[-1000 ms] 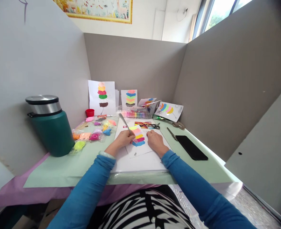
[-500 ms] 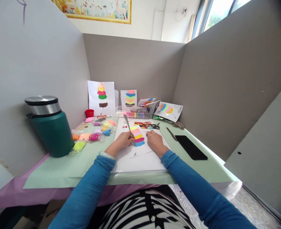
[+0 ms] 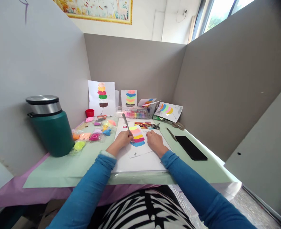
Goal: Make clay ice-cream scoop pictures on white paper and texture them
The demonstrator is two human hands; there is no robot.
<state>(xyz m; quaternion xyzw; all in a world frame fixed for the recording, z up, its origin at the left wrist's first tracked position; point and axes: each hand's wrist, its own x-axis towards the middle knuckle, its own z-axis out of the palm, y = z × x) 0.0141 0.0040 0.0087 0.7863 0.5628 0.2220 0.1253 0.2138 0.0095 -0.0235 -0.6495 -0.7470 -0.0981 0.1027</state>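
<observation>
My left hand point(image 3: 123, 140) is closed around a metal fork point(image 3: 126, 122), its handle pointing up and away and its tines down at the left end of the lower stripes. Beneath the tines lies a white paper card point(image 3: 140, 151) with stacked stripes in yellow-green, pink, yellow, magenta and blue. A small grey mark shows near its bottom edge. My right hand point(image 3: 155, 141) rests at the card's right side with fingers curled in; whether they pinch anything is hidden. Larger white sheets point(image 3: 140, 167) lie under the card.
Bagged coloured clay point(image 3: 94, 136) and a green flask point(image 3: 51, 127) stand at left. Scissors point(image 3: 155, 126) lie beyond the card; a knife point(image 3: 171, 134) and black phone point(image 3: 190, 148) are at right. Striped pictures point(image 3: 108, 108) lean at the back, near a clay box point(image 3: 135, 113).
My left hand has shifted the fork slightly left and away from me, so more of the blue stripe shows. My right hand stays in place.
</observation>
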